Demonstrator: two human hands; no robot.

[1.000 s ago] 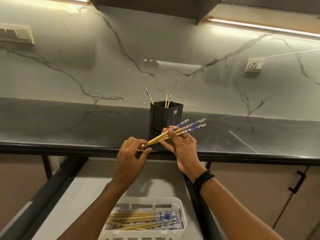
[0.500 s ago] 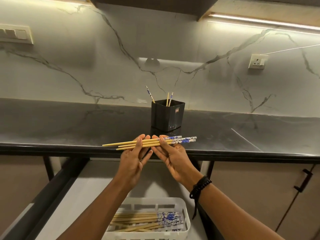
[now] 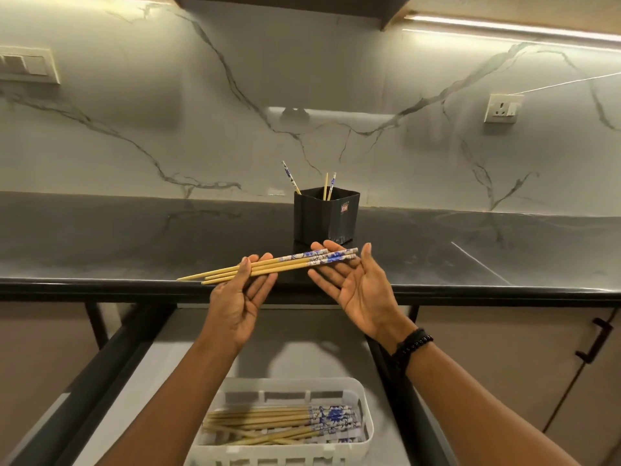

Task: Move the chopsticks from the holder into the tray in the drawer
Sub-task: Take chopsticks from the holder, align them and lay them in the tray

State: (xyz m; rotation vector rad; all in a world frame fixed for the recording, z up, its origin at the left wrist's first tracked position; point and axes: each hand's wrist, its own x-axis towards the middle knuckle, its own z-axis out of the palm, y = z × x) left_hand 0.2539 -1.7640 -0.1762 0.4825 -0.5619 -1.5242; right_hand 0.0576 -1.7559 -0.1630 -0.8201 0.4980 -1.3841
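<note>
Three bamboo chopsticks (image 3: 289, 264) with blue-and-white patterned ends lie almost level above the counter's front edge. My left hand (image 3: 238, 297) pinches them near their plain tips. My right hand (image 3: 356, 287) is palm up with fingers spread, its fingertips under the patterned ends. Behind them on the counter stands the black square holder (image 3: 326, 218) with three chopsticks (image 3: 327, 186) sticking out. Below, in the open drawer, the white slotted tray (image 3: 364, 418) holds several chopsticks (image 3: 279, 425) lying side by side.
The dark counter (image 3: 134, 243) runs left to right, with a marble backsplash behind. The drawer's black rails (image 3: 100, 361) flank the pale drawer floor (image 3: 302, 344). A cabinet door with a black handle (image 3: 593, 341) is at the right. A wall socket (image 3: 502, 107) sits at upper right.
The chopstick bundle swung from a steep tilt to nearly level. My left hand took hold near the plain tips, and my right hand opened and slid toward the patterned ends.
</note>
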